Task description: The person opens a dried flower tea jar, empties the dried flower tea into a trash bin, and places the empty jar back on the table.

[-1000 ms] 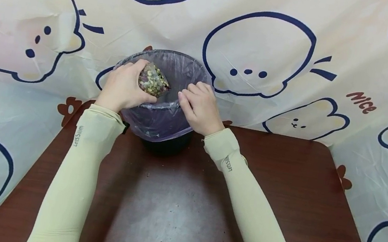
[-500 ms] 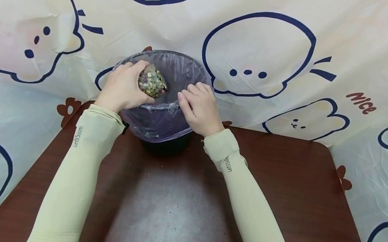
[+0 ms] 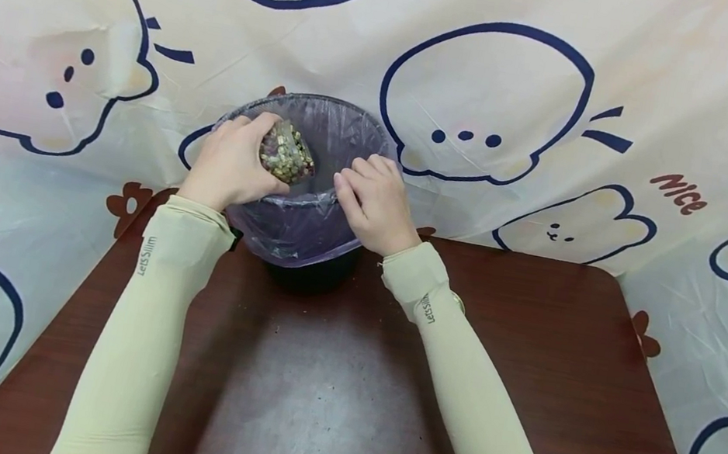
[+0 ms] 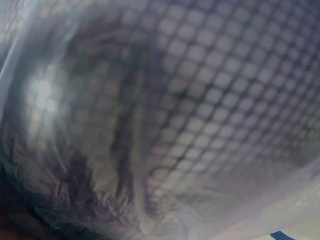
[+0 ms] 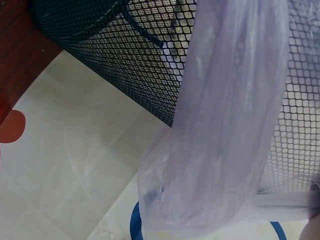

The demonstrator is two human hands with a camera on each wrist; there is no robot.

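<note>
In the head view my left hand (image 3: 230,160) grips a clear packet of mixed yellow-green and dark bits (image 3: 287,154), held over the left side of the bin's mouth. Its thumb is at the lower side and its fingers wrap the far side. My right hand (image 3: 375,201), fingers curled, pinches the translucent purple bin liner (image 3: 296,232) at the right front rim. That liner (image 5: 225,125) hangs down over the outside of the dark mesh trash can (image 5: 120,60) in the right wrist view. The left wrist view is filled by blurred mesh (image 4: 210,95) behind plastic film.
The trash can stands at the back of a dark reddish-brown table (image 3: 509,343), close to a cartoon-printed backdrop cloth (image 3: 469,93). Cloth also hangs along both sides. A few tiny crumbs lie on the tabletop in front of the can.
The packet in my left hand has turned slightly, and its pointed right end has drawn back a little to the left. My right hand has stayed at the rim.
</note>
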